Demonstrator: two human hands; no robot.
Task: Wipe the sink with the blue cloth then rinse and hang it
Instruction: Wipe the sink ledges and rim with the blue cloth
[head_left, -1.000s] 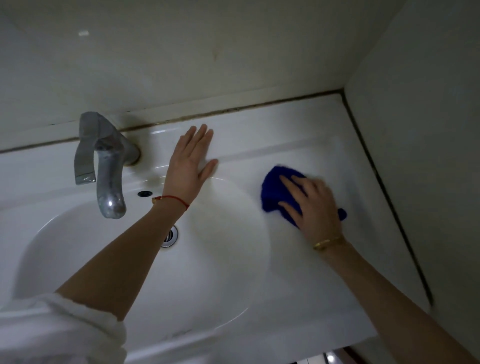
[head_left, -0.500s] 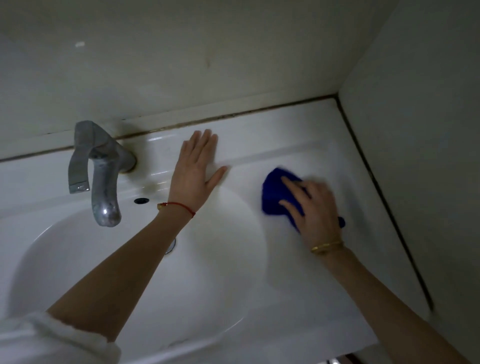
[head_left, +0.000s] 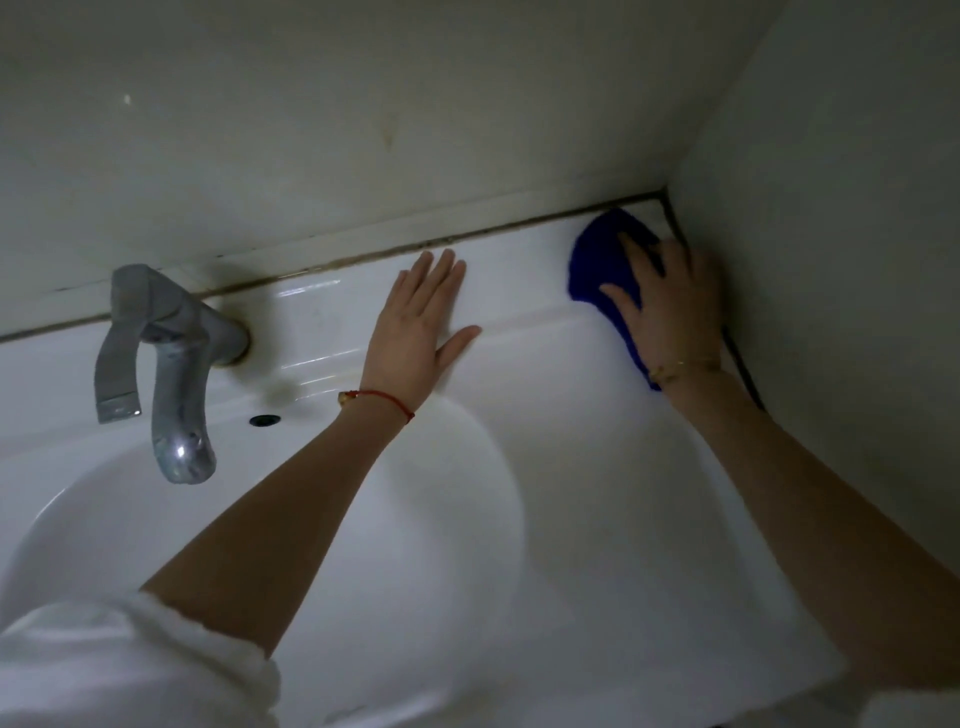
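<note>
Head view: the right hand (head_left: 670, 306) lies flat on the cloth (head_left: 602, 260), fingers spread and straight, pressing it against the sink's (head_left: 571, 467) back ledge rather than clutching it. Blue cloth shows above and to the left of the fingers and again as a strip running down past the wrist, where a thin gold bracelet (head_left: 675, 370) sits. The cloth is in the far right corner of the ledge, touching the dark seam where the ledge meets the back wall (head_left: 415, 114) and just beside the side wall (head_left: 831, 208).

Further left, the left hand (head_left: 421, 327) rests palm down on the same ledge, fingers straight and together, thumb out to the side, holding nothing. A red string (head_left: 384, 400) circles its wrist, and a white sleeve (head_left: 130, 670) covers the upper forearm.

Left again, a metal tap (head_left: 176, 364) rises from the ledge, its spout over the bowl, with a small dark overflow hole (head_left: 265, 420) just to its right.
</note>
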